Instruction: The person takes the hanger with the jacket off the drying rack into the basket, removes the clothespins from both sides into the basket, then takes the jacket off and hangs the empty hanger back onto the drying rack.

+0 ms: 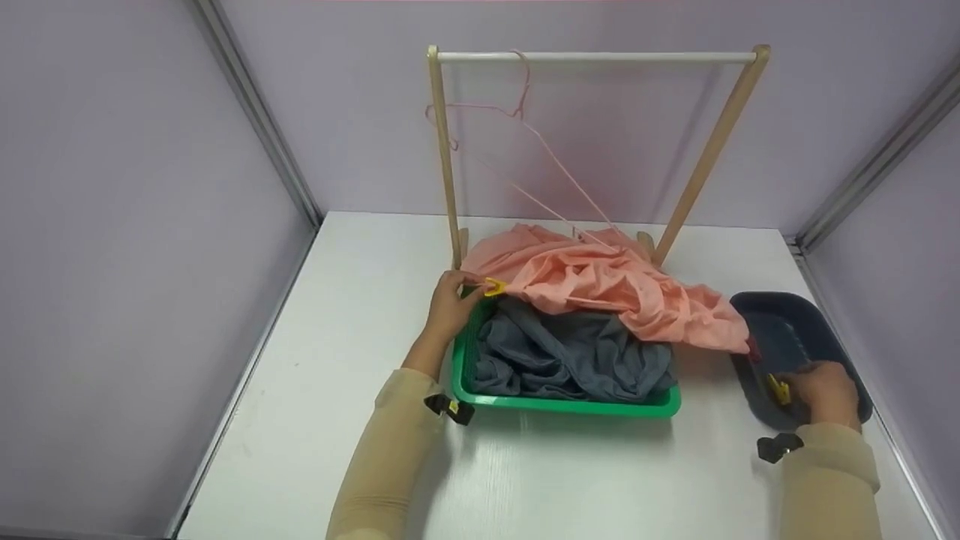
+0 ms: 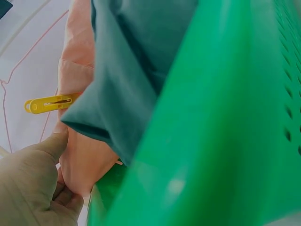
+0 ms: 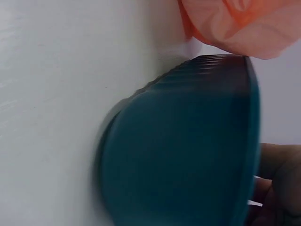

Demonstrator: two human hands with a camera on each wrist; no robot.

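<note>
Peach cloth [image 1: 600,289] clothespin [image 2: 48,104], left-wrist closeup.

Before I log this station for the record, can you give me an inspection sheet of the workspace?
Surface: white table, no spills seen.
Job's things: peach cloth draped over the green basket, a yellow clip on its edge; grey cloth inside the basket.
Clutter: dark blue tray at right; pink wire hanger on the wooden rack.
Hands: left hand holds the peach cloth by the clip; right hand in the tray, at a second yellow clip.
Cables: nothing seen.
Surroundings: lilac panel walls.
</note>
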